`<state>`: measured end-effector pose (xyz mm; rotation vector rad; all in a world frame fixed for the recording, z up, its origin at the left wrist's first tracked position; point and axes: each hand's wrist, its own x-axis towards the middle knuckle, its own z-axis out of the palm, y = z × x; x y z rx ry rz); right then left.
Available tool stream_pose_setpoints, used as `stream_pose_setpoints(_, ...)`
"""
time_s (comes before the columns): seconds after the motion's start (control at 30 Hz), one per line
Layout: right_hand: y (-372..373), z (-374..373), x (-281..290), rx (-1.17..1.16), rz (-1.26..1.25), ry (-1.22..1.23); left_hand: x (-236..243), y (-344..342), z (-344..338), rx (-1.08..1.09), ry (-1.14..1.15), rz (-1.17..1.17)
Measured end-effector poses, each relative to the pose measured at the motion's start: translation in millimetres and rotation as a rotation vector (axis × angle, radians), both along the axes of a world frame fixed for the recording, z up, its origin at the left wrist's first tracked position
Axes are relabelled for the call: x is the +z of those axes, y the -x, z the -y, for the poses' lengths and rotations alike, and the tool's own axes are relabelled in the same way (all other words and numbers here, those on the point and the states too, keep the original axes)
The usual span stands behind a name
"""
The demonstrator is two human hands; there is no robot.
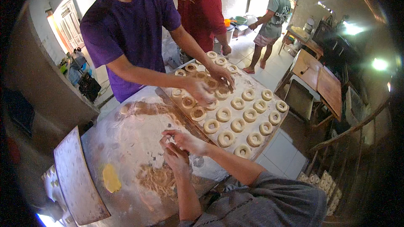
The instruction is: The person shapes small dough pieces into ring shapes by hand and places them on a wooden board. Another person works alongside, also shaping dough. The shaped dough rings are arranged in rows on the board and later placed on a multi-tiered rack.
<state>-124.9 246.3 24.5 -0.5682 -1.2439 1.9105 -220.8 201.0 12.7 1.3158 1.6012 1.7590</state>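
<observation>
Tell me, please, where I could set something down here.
Room shows on the floury table beyond the yellow lump, between the pale sheet and the board. The board is crowded with dough rings and a co-worker's hands; the left hand and right hand are beside it.

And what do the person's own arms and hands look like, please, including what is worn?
The left hand and right hand are bare and ungloved, and the forearms are uncovered. The grey fabric T-shirt has a short, loose right sleeve and dark printed lettering.
</observation>
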Motion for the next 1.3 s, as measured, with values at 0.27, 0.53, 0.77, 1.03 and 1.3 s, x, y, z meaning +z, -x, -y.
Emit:
stream_pose_setpoints(0.27,-101.7,-21.8,51.8,-0.098,-0.288,0.286,10.6,-77.3,-41.4,-0.05,0.0,-0.1)
stream_pose_setpoints(0.53,-246.4,-86.9,45.1,-0.231,-0.068,0.201,29.9,-217.9,-106.3,-0.216,0.145,-0.268)
stream_pose_setpoints(0.77,-334.1,-138.1,13.4,-0.38,0.184,-0.126,34.2,-308.6,-150.4,-0.379,0.245,-0.217)
stream_pose_setpoints(1.03,-382.8,-142.3,28.2,-0.463,0.073,-0.018,36.3,-369.5,-179.9,-0.436,0.398,-0.269)
stream_pose_setpoints(1.3,-422.3,-227.3,-37.5,-0.578,0.653,0.003,1.0,-380.5,-265.1,-0.362,0.616,-0.437)
